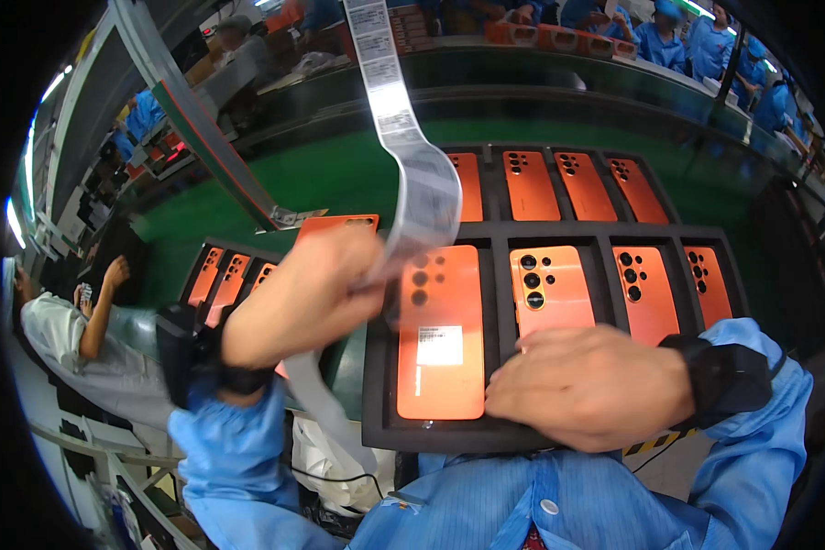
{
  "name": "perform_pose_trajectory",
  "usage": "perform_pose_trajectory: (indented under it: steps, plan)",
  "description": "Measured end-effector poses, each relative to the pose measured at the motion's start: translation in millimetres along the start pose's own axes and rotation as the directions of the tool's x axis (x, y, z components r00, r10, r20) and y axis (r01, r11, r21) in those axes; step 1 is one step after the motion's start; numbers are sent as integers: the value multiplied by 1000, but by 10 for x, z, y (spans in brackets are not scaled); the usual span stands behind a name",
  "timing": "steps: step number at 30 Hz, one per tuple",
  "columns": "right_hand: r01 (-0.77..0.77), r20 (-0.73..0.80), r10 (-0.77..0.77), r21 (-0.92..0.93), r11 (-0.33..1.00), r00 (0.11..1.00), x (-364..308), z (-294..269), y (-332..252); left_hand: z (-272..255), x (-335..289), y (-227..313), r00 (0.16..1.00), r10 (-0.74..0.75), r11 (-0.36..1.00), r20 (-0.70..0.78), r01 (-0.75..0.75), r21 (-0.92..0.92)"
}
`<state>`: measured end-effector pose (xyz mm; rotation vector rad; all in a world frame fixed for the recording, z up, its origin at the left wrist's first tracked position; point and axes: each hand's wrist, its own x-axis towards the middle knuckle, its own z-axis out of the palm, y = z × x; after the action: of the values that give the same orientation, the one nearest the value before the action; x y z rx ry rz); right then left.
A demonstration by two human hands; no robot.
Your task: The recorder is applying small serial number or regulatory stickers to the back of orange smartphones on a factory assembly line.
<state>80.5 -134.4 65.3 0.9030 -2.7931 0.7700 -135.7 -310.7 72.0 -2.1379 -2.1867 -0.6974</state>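
Observation:
My left hand (307,289), blurred, is closed on a long strip of clear and white labels (390,101) that hangs from above. Below the strip an orange phone (440,390) lies back up in a black tray (379,417), with a white printed label (441,346) on its back. My right hand (591,385) rests over the tray beside that phone's lower right edge, fingers curled and pressed together. Whatever its fingertips hold is hidden. It covers the lower part of a second orange phone (552,293). A pale strip of backing (325,403) trails below my left wrist.
More orange phones (532,188) fill the tray's other slots. Another black tray of phones (229,284) stands at the left on the green belt (170,215). A metal post (192,119) rises behind it. A person (73,330) sits at far left; several blue-clad workers (706,46) are beyond.

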Motion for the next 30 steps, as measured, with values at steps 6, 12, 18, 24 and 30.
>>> perform_pose_trajectory:
  steps: [6,12,18,24,30]
  plan:
    - [32,-475,-66,-80,996,877,-22,-203,40,-117,-406,538,738,-44,554,673,579,-599]
    - [16,-559,-87,-131,991,825,116,149,-151,350,-455,891,904,-104,-104,414,404,-909]
    - [-8,-545,-57,-117,993,836,44,190,-89,612,-371,1163,899,-183,-170,399,371,-913]
    - [27,-578,-174,-254,967,797,-10,208,-41,701,-197,1265,868,-388,-430,308,125,-894]
    - [44,-605,-401,-517,855,687,-40,274,-72,728,-123,1310,813,-491,-423,314,93,-902]
